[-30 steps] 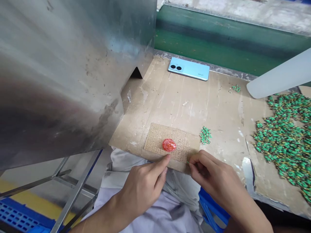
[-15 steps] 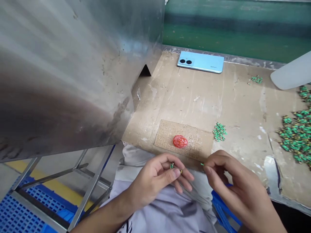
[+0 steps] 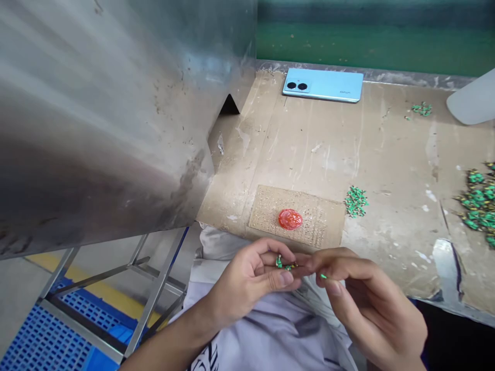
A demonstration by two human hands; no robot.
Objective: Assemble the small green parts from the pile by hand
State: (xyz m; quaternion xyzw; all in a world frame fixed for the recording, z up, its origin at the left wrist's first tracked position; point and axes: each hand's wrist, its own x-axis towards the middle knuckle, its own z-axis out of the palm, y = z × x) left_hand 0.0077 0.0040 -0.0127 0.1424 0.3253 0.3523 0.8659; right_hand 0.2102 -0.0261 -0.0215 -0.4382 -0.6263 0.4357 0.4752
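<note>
Over my lap, my left hand (image 3: pixel 263 275) curls around tiny green figures (image 3: pixel 279 262), with green and yellow bits showing between thumb and fingers. My right hand (image 3: pixel 363 293) pinches a very small green piece (image 3: pixel 323 276) between thumb and forefinger. The fingertips of both hands meet or nearly meet; I cannot tell if they touch. Just beyond them, a glossy red blob (image 3: pixel 290 219) sits on a rough cardboard piece (image 3: pixel 263 203). To its right lies a small heap of tiny green pieces (image 3: pixel 356 201).
A larger pile of green and yellow figures (image 3: pixel 479 201) spreads at the right edge. A light blue phone (image 3: pixel 328 85) lies at the back, near a white cylindrical object (image 3: pixel 474 98) and a few green pieces (image 3: pixel 421 108). A large metal panel (image 3: pixel 116 113) walls off the left.
My right hand has moved left to my left hand, still pinching the small green piece. The left hand's fingers have drawn in slightly. The view has shifted a little.
</note>
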